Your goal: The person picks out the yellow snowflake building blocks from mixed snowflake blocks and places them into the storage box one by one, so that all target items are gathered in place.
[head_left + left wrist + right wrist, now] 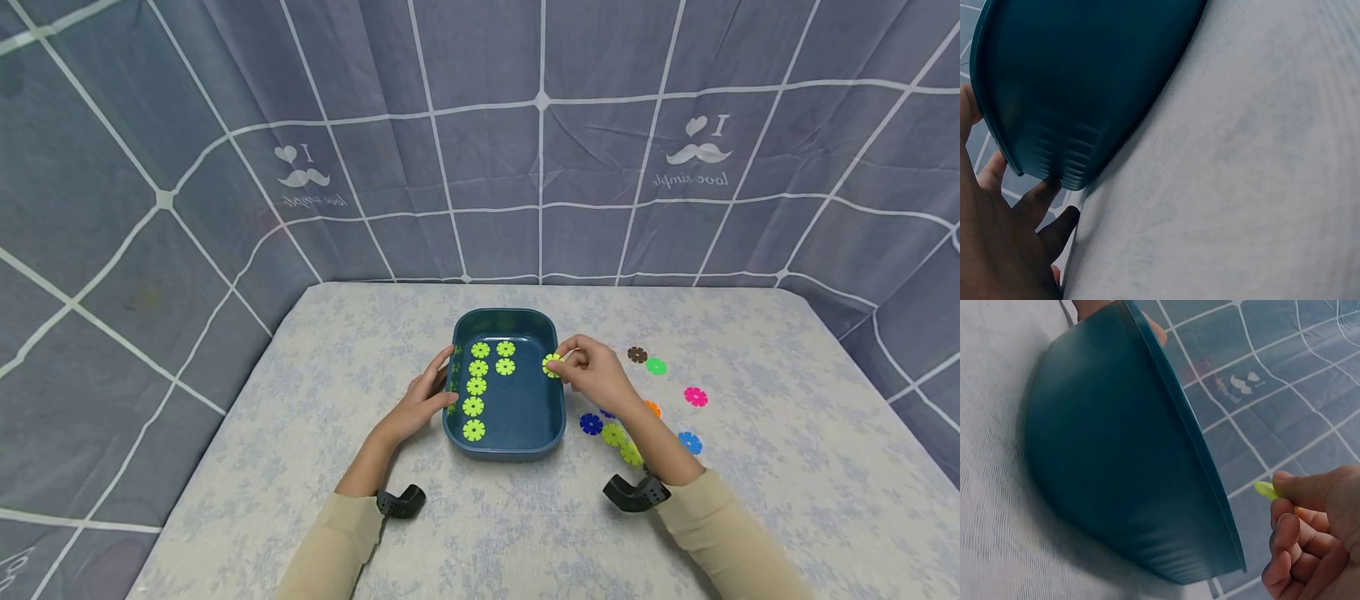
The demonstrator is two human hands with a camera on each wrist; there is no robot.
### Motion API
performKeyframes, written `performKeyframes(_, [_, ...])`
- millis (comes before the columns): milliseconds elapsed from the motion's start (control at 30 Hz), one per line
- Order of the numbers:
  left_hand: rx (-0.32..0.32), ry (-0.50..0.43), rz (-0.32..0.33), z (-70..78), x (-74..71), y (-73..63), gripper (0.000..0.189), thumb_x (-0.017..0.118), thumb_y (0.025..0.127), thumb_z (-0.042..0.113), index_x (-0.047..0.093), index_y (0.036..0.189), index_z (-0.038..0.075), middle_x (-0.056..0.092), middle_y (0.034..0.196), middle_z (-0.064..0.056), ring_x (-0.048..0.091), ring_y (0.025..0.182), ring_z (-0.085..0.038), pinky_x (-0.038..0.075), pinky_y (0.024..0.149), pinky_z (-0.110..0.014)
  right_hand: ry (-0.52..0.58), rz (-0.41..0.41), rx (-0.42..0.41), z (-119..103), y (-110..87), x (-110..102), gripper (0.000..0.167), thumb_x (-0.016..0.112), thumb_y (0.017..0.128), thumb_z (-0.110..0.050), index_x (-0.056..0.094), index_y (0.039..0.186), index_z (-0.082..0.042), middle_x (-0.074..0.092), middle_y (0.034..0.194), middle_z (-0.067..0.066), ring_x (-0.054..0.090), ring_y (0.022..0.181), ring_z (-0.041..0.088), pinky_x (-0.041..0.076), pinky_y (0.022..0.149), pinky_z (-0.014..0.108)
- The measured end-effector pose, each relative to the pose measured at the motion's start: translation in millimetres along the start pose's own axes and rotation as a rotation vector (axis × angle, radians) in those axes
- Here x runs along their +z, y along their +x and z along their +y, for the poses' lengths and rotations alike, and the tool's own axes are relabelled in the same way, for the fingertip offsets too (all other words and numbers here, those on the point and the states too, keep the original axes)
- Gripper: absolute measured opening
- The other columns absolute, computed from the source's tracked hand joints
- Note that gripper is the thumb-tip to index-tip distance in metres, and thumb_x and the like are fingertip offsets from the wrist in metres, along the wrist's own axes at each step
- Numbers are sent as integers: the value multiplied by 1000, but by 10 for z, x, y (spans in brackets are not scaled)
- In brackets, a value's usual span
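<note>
A dark teal plastic bin [510,452] holds yellow-green snowflake discs: several in a column along its left side, such as the front disc [473,430], and two beside the column's far end. My left hand [417,407] rests against the bin's left wall with its fingers spread; in the left wrist view, fingers [1036,201] touch the outer wall. Between thumb and fingertips, my right hand [597,373] pinches another yellow-green snowflake disc [552,366]. It is over the bin's right rim, and the right wrist view shows that disc [1265,490] edge-on, apart from the wall.
Loose discs lie right of the bin: dark blue [591,424], yellow-green [613,434], brown [637,355], green [656,367], pink [696,397] and light blue [690,443]. An orange disc [652,408] is partly hidden by my right forearm. A grey checked curtain [495,167] hangs behind the table [360,333].
</note>
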State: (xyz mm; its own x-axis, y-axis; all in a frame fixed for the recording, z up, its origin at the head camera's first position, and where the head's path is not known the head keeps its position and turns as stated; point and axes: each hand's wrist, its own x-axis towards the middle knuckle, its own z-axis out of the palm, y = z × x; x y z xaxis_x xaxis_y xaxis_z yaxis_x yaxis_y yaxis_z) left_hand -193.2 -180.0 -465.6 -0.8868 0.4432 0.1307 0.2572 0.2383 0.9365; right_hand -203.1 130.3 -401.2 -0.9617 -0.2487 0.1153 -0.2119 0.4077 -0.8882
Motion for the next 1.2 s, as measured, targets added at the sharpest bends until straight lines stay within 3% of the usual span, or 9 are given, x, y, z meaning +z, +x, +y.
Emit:
performKeyframes(300, [5,0,-5,-13,-9,-7,72,49,98,10,10,158,14,22,156,-23,25,143,-37,37,104,-55,5,-48,-16,-62,34,157,22,72,90,-18,60,100,-1,60,69,20,50,57,20,46,54,30])
performKeyframes(500, [-6,8,8,2,-2,-14,72,50,98,11,10,158,14,23,157,-22,27,142,-36,39,103,-55,-16,-57,-34,-118,60,268,21,72,89,-18,61,98,-2,57,63,7,49,55,20,43,51,29])
performKeyframes(700, [-24,18,16,13,15,-13,72,51,98,12,11,158,16,24,157,-21,27,143,-35,30,108,-58,-43,-75,-52,-150,95,355,20,72,89,-16,61,97,-2,57,63,2,52,58,18,42,51,28])
performKeyframes(900, [-4,14,0,13,14,-3,73,51,98,10,10,158,15,24,157,-22,26,143,-36,35,105,-57,-32,-95,-70,-163,132,431,23,72,89,-16,61,99,1,58,63,2,53,59,18,42,51,27])
performKeyframes(1200, [4,12,5,17,11,-7,72,50,98,8,10,158,11,24,156,-24,26,143,-37,33,106,-58,-58,-136,-76,-144,202,548,21,71,90,-18,62,99,-1,59,65,4,51,57,16,41,51,29])
